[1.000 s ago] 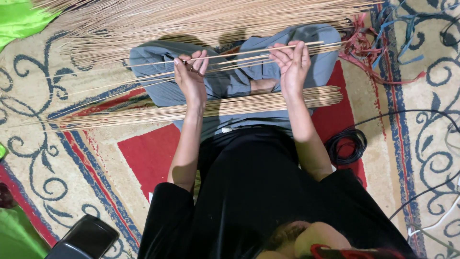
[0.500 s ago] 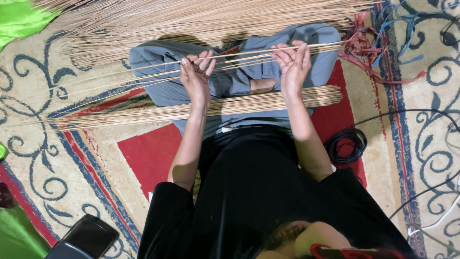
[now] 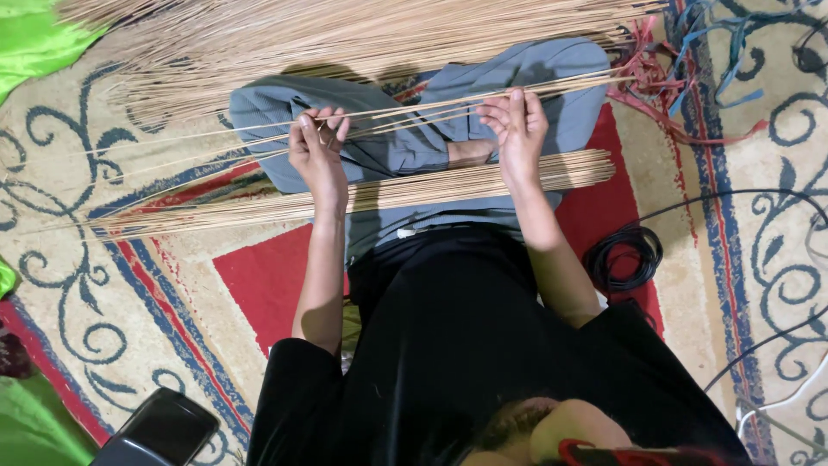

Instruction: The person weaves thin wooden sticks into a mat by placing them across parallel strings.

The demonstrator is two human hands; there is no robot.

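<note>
We look down on a carpet covering the floor: cream ground with dark blue scrolls, blue-and-red border stripes, and a red centre panel. Bright green cloth lies at the upper left corner, more green cloth at the lower left. We see a coil of black cable on the red, thin cables trailing off to the right. Light falls soft and even.

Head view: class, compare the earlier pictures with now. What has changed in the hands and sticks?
Almost nothing: the left hand crept slightly right along the few thin sticks. The right hand kept its grip; the bundle on the lap stayed put.
</note>
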